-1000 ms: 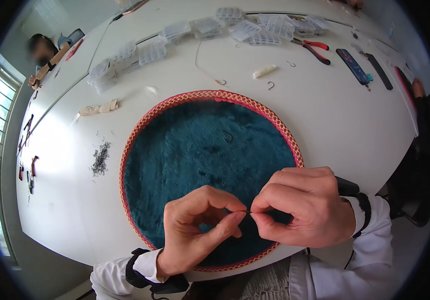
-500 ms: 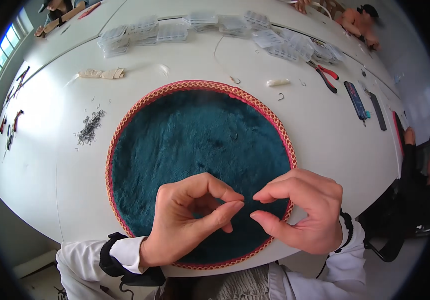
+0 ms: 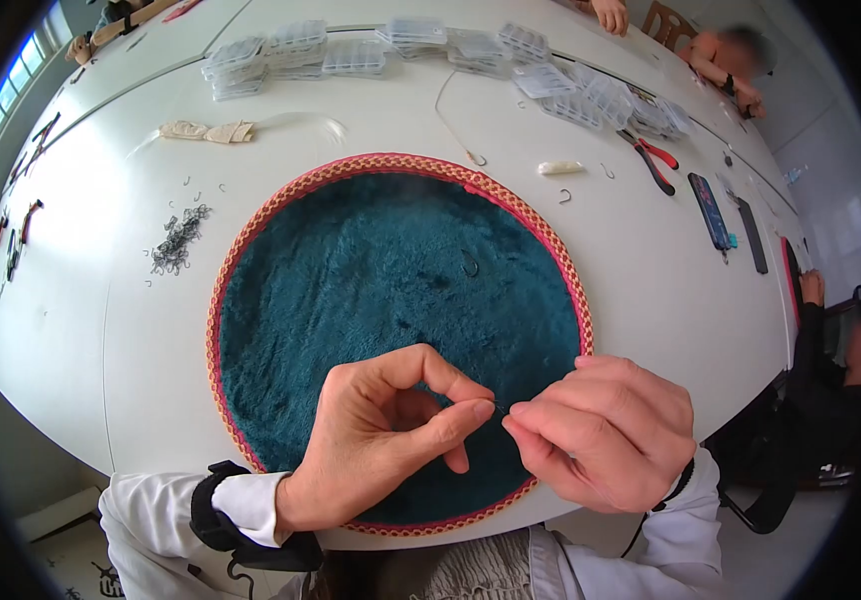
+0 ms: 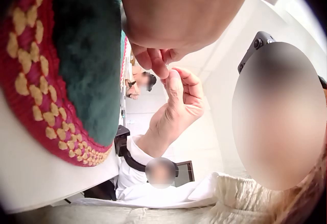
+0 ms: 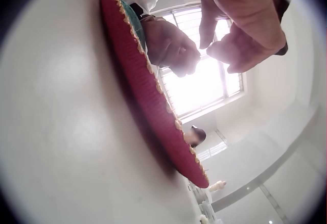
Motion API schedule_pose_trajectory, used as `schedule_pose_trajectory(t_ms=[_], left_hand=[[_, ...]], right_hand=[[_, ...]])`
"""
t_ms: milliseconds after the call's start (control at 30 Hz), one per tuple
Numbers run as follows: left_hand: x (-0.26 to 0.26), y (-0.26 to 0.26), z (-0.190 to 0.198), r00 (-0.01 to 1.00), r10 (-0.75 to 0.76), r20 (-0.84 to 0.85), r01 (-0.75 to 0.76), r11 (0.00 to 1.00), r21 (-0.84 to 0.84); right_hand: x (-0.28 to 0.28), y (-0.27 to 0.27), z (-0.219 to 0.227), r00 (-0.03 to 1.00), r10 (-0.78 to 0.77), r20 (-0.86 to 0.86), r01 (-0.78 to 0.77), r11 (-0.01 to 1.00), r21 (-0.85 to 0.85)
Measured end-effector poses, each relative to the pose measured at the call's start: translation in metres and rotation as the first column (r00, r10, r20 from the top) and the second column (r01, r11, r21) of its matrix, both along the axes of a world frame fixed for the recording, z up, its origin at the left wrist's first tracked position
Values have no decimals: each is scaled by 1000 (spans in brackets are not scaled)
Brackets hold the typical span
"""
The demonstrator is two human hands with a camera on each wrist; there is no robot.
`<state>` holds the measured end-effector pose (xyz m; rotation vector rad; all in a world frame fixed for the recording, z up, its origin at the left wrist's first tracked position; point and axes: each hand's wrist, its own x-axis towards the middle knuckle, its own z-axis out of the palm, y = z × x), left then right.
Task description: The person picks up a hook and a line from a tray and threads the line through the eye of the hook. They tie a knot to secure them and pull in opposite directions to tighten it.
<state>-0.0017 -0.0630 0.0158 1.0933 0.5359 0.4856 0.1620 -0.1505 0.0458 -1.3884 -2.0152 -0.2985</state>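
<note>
A thin dark piece [image 3: 500, 406], too small to identify, sits between the fingertips of both hands above the lower part of the round teal mat [image 3: 351, 270]. My left hand [image 3: 381, 440] pinches one end between thumb and index finger. On its other side, my right hand [image 3: 611, 430] pinches with thumb and index finger, the other fingers curled in. In the left wrist view, the right hand [image 4: 176, 106] meets the left hand [image 4: 179, 15] at the fingertips. A dark hook [image 3: 470, 264] lies on the mat.
Left of the mat is a pile of small hooks [image 3: 179, 240], with a wrapped bundle [image 3: 206, 131] behind. Clear boxes [image 3: 416, 33] line the back. Red-handled pliers [image 3: 657, 165], a white roll [image 3: 561, 168] and a blue tool [image 3: 711, 212] lie at right. People sit around the table.
My right hand's thumb and index finger, apart half a second ago, have closed together near the left fingertips. The left hand keeps its pinch. The head view has shifted since the earliest frame.
</note>
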Motion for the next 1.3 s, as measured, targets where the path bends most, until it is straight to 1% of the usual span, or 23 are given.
schedule_pose_trajectory(t_ms=[67, 133, 167, 267, 333, 467, 567, 633, 667, 700, 733, 767, 833, 867, 900, 967, 1000, 1067, 1100, 1167, 1200, 1267, 1300], left_hand=[[0, -1, 0, 1000, -9, -1, 9, 999, -53], [0, -1, 1, 1000, -23, -6, 22, 995, -92], [0, -1, 1, 999, -37, -10, 35, 991, -132], [0, -1, 3, 999, -40, -19, 37, 985, -167], [0, -2, 5, 999, -44, -25, 39, 983, -179], [0, -1, 4, 998, -55, -13, 51, 980, -194], [1, 0, 4, 998, -56, -23, 51, 981, -188], [1, -1, 3, 999, -45, -21, 41, 983, -179], [1, -1, 3, 999, -33, -19, 30, 985, -171], [1, -1, 4, 999, -38, -23, 33, 985, -169], [0, -1, 5, 998, -49, -29, 45, 989, -140], [0, -1, 5, 997, -62, -35, 58, 992, -111], [0, -1, 6, 996, -86, -32, 83, 993, -84], [-1, -2, 6, 995, -99, -24, 98, 993, -58], [-1, -3, 6, 994, -107, -31, 106, 993, -57], [-2, -5, 7, 992, -120, -27, 119, 993, -20], [-2, -6, 6, 991, -127, -33, 126, 992, -18], [-2, -7, 4, 993, -121, -16, 121, 988, 91], [-2, -7, 2, 992, -125, -20, 127, 988, 92], [-3, -7, 0, 991, -127, -46, 135, 948, 288], [-3, -7, 0, 990, -130, -49, 138, 947, 288], [-2, -7, 0, 994, -98, -52, 110, 883, 457], [-1, -7, 0, 994, -99, -54, 112, 882, 458]], right_hand=[[0, -1, 0, 999, 5, 35, -6, 1000, 9], [0, -3, -4, 995, -1, 98, -5, 998, 55], [0, -3, -3, 995, -1, 97, -5, 998, 56], [-1, -4, -3, 989, 13, 147, -20, 999, 45], [-2, -3, -5, 978, 25, 206, -44, 995, 86], [-3, -3, -5, 973, 16, 230, -36, 996, 86], [-2, -1, -3, 969, 47, 244, -71, 993, 89], [-1, -2, -1, 992, 92, 83, -92, 996, 3], [0, -2, 0, 993, 88, 80, -89, 996, 5], [1, -1, 1, 994, 44, -101, -51, 996, -75], [2, 0, 2, 961, -17, -276, -28, 987, -159], [4, 1, 3, 959, -24, -281, -22, 987, -158], [5, 2, 4, 864, -123, -488, -79, 924, -374], [3, 2, 1, 824, -131, -551, -101, 923, -370], [3, 1, 1, 819, -137, -557, -95, 925, -368], [3, 1, 0, 845, -70, -530, -146, 923, -356], [3, 1, 0, 842, -75, -535, -142, 925, -352], [3, 0, 0, 838, -46, -543, -171, 924, -343], [3, 0, 0, 836, -50, -546, -168, 925, -341], [4, 0, 2, 830, -37, -556, -206, 907, -367], [5, 0, 2, 828, -39, -559, -204, 908, -366], [6, 0, 2, 773, -48, -632, -264, 882, -390], [6, 0, 2, 772, -48, -634, -264, 883, -388]])
